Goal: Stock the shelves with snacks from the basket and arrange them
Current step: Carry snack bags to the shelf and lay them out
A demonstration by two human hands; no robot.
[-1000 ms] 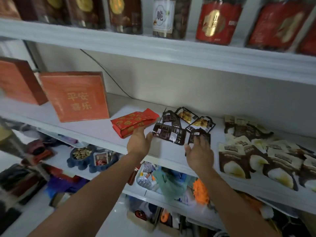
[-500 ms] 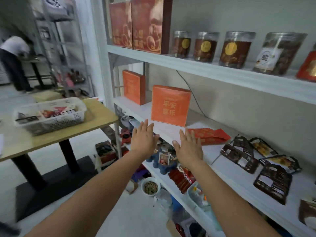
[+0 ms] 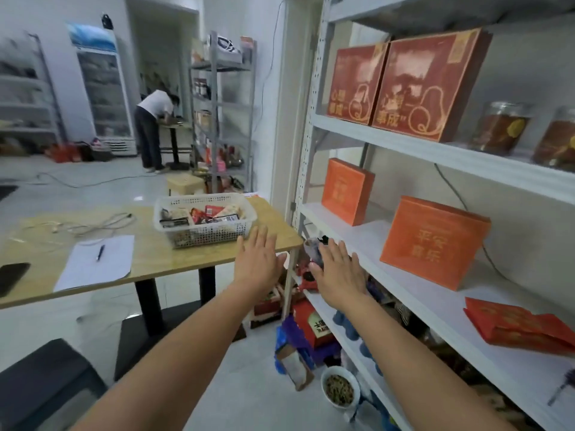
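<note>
A white plastic basket with several snack packets stands on a wooden table left of the white shelf unit. My left hand is flat and empty, fingers apart, just right of the basket at the table's corner. My right hand is also empty and spread, in front of the shelf's left end. A red snack packet lies on the middle shelf at the right.
Orange boxes stand on the middle shelf, red boxes and jars above. Paper with a pen, a phone and a cable lie on the table. A bowl and packages sit on the floor. A person stands far back.
My view has swung left from the shelf toward the table. Both hands left the dark snack packets on the shelf and moved left, empty, toward the basket.
</note>
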